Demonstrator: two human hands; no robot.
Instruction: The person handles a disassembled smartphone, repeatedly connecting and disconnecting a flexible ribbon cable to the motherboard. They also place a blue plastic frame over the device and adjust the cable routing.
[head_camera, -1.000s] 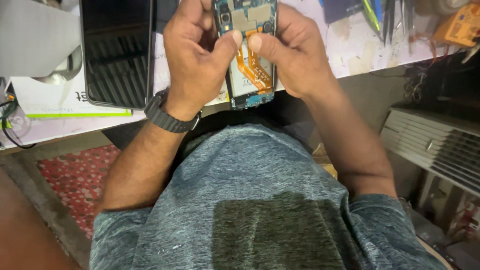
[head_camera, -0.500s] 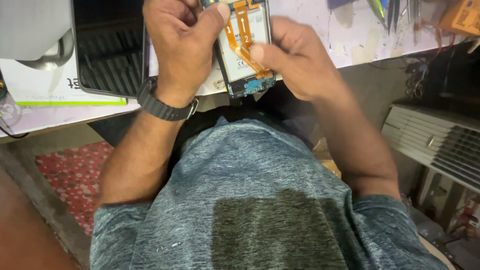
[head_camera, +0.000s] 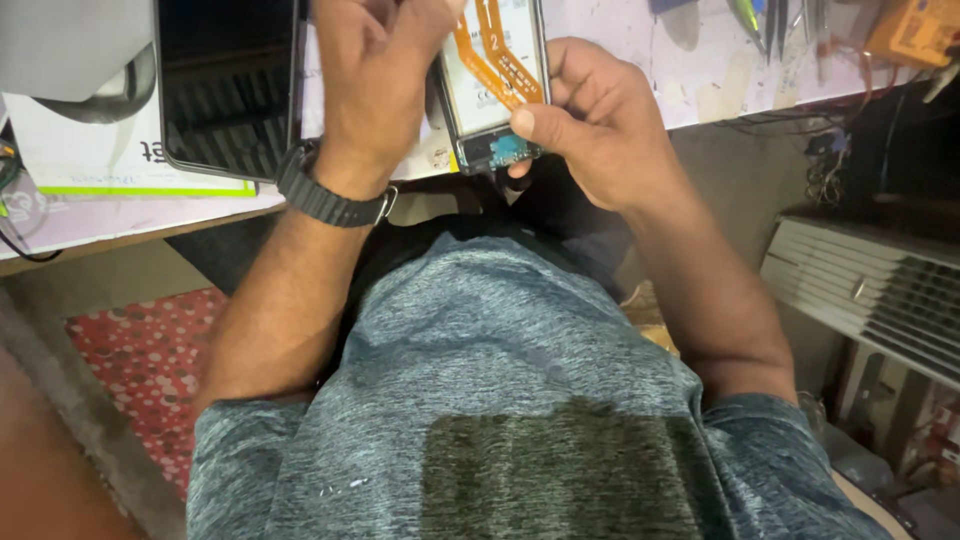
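Raised since before, opened phone (head_camera: 497, 90) stays gripped by both hands' fingers (head_camera: 530, 122).

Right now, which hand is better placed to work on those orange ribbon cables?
Probably the left hand: its fingers sit at the orange cables, while the right hand grips the phone from the side.

You see bright light on the bench (head_camera: 700, 70) at 12 o'clock. At 4 and 8 o'clock the picture is dim and shadowed. The left hand (head_camera: 375, 70) is slightly blurred; the shirt (head_camera: 520, 400) looks sharp.
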